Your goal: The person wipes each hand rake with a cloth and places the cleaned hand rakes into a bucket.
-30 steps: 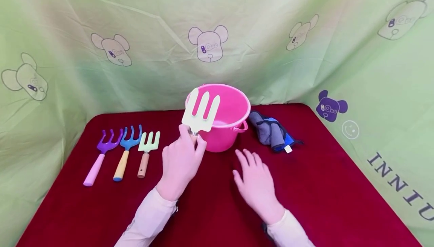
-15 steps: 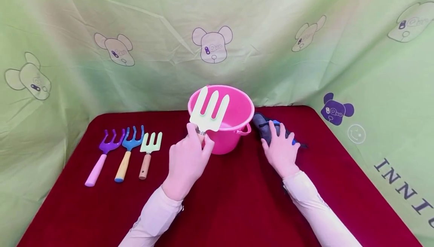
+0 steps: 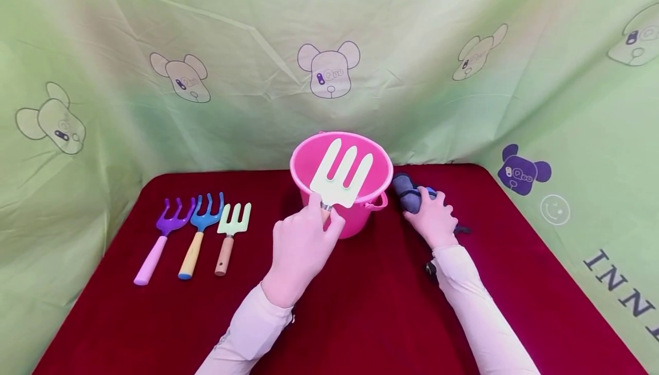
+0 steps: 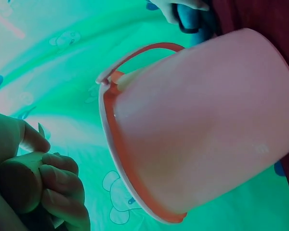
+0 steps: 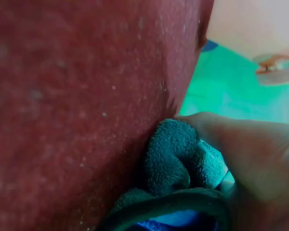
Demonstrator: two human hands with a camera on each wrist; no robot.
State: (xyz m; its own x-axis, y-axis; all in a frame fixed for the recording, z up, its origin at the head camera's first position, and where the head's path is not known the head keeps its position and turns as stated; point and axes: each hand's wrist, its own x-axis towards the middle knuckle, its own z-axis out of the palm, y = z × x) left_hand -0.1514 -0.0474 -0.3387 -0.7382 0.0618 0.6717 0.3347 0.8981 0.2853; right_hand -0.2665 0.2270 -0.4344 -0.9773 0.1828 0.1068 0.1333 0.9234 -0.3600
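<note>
My left hand (image 3: 301,246) grips the wooden handle of a pale green hand fork (image 3: 337,183), its three tines pointing up. In the head view the fork overlaps the mouth of a pink bucket (image 3: 355,223). The left wrist view shows the handle's round end (image 4: 19,185) in the curled fingers, apart from the bucket. Right of the bucket, my right hand (image 3: 435,220) grips a rolled grey towel (image 3: 407,192) with dark edging and a blue part. Close up, the thumb (image 5: 216,127) presses against the towel's fuzzy fold (image 5: 166,154).
On the left of the red-covered table (image 3: 360,318) lie a purple hand cultivator (image 3: 170,224) with a pink handle, a blue cultivator (image 3: 207,219) with a yellow handle and a smaller pale green fork (image 3: 234,223). A green printed curtain (image 3: 247,106) surrounds the table's back and sides.
My right hand has moved right and forward from beside the bucket onto the towel, and its fingers have closed round it. My left hand and fork have shifted slightly right in the view.
</note>
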